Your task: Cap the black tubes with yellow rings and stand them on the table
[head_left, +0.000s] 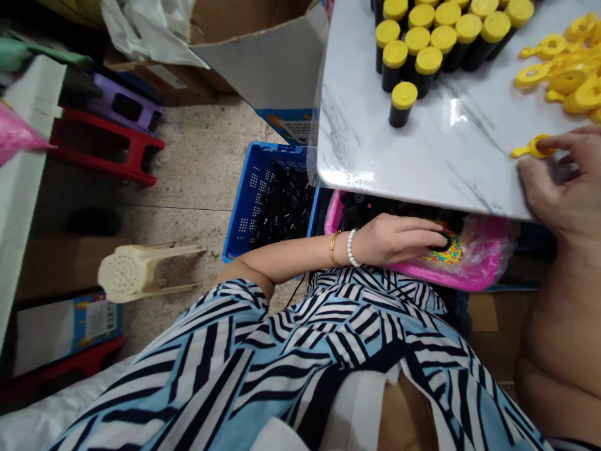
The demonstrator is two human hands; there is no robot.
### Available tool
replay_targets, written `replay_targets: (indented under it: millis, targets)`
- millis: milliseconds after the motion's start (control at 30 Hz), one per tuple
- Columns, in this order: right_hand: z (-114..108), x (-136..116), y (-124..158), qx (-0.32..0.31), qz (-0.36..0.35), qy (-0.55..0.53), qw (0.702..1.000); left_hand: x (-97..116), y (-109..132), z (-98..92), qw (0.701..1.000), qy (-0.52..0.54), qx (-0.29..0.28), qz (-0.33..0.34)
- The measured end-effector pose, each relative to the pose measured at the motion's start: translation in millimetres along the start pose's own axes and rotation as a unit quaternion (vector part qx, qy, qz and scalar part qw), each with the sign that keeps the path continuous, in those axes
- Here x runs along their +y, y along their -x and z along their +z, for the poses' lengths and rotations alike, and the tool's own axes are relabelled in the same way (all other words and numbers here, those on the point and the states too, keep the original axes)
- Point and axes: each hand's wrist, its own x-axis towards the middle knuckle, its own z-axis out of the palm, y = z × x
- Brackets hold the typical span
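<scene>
My left hand (397, 241), wearing a pearl bracelet, is in the pink basin (486, 263), its fingers closed round a small black tube (444, 243). That tube lies low against a heap of tiny coloured beads (453, 252) on clear plastic. At the table's right edge, my right hand (563, 181) pinches a yellow cap (533, 148) with a tab. Part of this cap is hidden by the fingers. More loose yellow caps (563, 72) are piled just beyond. Black tubes with yellow lids (404, 97) stand upright together on the marble-patterned table (366, 144).
Left of the basin, a blue crate (239, 213) holds many black tubes (284, 207). An open cardboard box (277, 69) stands behind the crate. A cream plastic stool (124, 274) and a red stool (106, 147) are on the floor at the left.
</scene>
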Motion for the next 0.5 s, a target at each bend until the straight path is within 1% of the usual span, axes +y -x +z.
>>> replay_targets:
  millis: [67, 133, 200, 267, 333, 400, 467, 500]
  targets:
    - [-2, 1, 6, 0.003, -0.022, -0.009, 1.0, 5, -8, -13.1, 0.996, -0.05, 0.067, 0.008]
    - [-10, -3, 16, 0.0, -0.053, -0.02, 0.998, 5, -18, -24.7, 0.988, -0.101, 0.117, -0.022]
    - [-20, -14, 30, -0.016, -0.09, -0.041, 0.995, 2, -30, -33.2, 0.979, -0.137, 0.129, -0.076]
    - [-30, -27, 44, -0.048, -0.107, -0.062, 0.991, -4, -41, -38.4, 0.974, -0.154, 0.117, -0.116]
    - [-37, -41, 54, -0.066, -0.094, -0.066, 0.991, -9, -48, -40.4, 0.974, -0.153, 0.109, -0.13]
    - [-43, -53, 57, -0.062, -0.061, -0.071, 0.994, -13, -51, -39.8, 0.974, -0.141, 0.124, -0.126]
    - [-50, -62, 53, -0.078, -0.014, -0.133, 0.988, -15, -51, -37.6, 0.972, -0.127, 0.155, -0.121]
    - [-53, -67, 48, -0.095, 0.022, -0.192, 0.976, -15, -51, -36.3, 0.971, -0.121, 0.169, -0.117]
